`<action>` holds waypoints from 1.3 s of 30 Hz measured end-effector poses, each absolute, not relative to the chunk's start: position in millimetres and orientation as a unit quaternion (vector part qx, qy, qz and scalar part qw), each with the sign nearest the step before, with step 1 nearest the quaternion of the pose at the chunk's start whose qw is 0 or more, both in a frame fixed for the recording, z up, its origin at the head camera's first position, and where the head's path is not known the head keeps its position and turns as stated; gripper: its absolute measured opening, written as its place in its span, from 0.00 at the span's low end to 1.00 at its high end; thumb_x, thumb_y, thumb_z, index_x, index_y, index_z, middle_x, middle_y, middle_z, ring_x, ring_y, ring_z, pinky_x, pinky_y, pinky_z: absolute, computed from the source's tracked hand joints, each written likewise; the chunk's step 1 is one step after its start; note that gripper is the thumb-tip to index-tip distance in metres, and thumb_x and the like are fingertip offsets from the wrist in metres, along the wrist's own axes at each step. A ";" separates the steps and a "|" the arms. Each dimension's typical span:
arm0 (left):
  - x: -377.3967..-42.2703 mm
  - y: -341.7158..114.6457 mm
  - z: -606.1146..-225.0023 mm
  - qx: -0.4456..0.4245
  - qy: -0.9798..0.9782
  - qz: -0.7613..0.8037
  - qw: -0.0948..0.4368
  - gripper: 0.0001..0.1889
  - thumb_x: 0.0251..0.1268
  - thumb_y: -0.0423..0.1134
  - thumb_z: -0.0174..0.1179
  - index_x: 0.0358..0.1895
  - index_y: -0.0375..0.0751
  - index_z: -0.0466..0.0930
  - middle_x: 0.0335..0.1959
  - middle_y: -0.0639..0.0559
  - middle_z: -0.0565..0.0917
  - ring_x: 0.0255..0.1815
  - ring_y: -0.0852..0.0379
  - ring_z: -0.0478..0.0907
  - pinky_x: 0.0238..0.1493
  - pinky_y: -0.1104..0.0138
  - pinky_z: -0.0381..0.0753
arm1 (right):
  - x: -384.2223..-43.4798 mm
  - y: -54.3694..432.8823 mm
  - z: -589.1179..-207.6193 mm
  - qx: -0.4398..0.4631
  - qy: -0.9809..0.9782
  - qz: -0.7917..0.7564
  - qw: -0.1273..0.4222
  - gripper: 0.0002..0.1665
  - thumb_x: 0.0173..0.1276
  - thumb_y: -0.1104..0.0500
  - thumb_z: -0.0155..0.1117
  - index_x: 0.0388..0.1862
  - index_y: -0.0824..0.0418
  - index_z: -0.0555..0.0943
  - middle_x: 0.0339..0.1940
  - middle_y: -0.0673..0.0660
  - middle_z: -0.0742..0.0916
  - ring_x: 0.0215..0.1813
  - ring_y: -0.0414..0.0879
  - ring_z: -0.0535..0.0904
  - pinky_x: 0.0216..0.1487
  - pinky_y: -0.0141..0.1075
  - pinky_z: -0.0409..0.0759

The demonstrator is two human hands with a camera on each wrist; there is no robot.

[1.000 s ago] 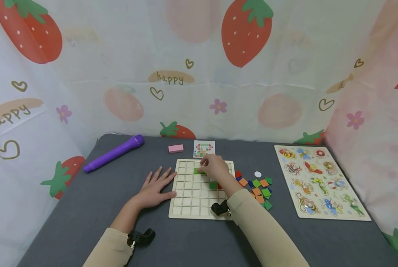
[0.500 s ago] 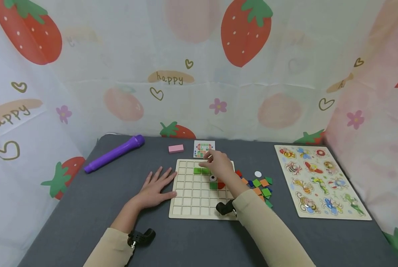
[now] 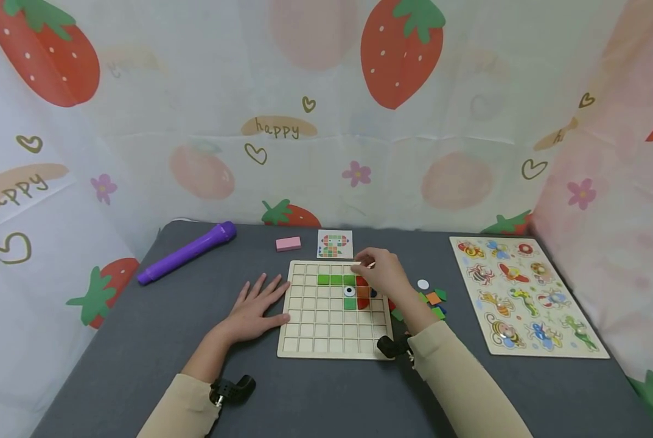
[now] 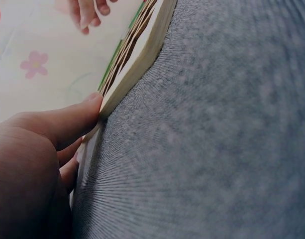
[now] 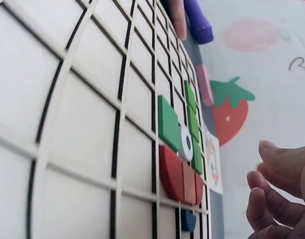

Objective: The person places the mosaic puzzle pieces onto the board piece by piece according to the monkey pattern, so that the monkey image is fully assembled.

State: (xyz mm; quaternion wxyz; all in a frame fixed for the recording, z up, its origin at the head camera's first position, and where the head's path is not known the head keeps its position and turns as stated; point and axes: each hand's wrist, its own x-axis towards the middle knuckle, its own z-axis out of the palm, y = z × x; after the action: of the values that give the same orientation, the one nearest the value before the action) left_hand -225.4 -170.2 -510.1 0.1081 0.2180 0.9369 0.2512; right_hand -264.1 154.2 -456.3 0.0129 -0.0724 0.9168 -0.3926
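The tiles (image 5: 167,123) seemed light, stiff, best pinched edgewise, while the left hand (image 3: 252,313) lay spread against the board (image 3: 315,331), the right hand (image 3: 383,274) loosely curled, seemingly empty.

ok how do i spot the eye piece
On the dark grey table, find the pale wooden grid board touched by the left hand. Near its far edge lies a row of three light green square tiles. The eye piece is the white disc just below the row's right end, its dark centre setting it apart from the plain orange tile beside it.
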 end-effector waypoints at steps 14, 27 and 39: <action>-224.3 -169.7 -510.6 0.218 0.935 0.259 0.104 0.41 0.71 0.62 0.56 0.82 0.54 0.53 0.84 0.48 0.49 0.84 0.39 0.33 0.78 0.38 0.28 | -253.3 194.5 -470.4 -0.026 0.923 -0.384 0.001 0.15 0.74 0.51 0.65 0.53 0.57 0.85 0.46 0.57 0.88 0.45 0.51 0.84 0.39 0.42 0.85; -226.6 -169.6 -513.6 0.218 0.934 0.264 0.098 0.41 0.71 0.61 0.57 0.82 0.52 0.53 0.84 0.46 0.50 0.84 0.37 0.34 0.77 0.38 0.29 | -245.0 223.7 -481.7 -0.025 0.938 -0.344 0.040 0.17 0.75 0.55 0.64 0.58 0.59 0.85 0.51 0.60 0.88 0.52 0.56 0.83 0.48 0.49 0.83; -226.5 -169.6 -513.9 0.217 0.936 0.257 0.102 0.42 0.71 0.63 0.56 0.82 0.55 0.52 0.84 0.49 0.48 0.84 0.40 0.33 0.78 0.39 0.28 | -248.5 222.2 -488.3 -0.035 0.949 -0.308 0.058 0.22 0.71 0.54 0.68 0.62 0.59 0.83 0.47 0.59 0.85 0.42 0.51 0.79 0.36 0.41 0.77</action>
State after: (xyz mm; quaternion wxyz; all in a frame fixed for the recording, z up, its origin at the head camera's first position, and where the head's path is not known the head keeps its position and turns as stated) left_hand -226.5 -169.6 -513.9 0.1022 0.2166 0.9364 0.2567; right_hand -248.5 222.2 -488.3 0.0581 -0.0352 0.9491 -0.3077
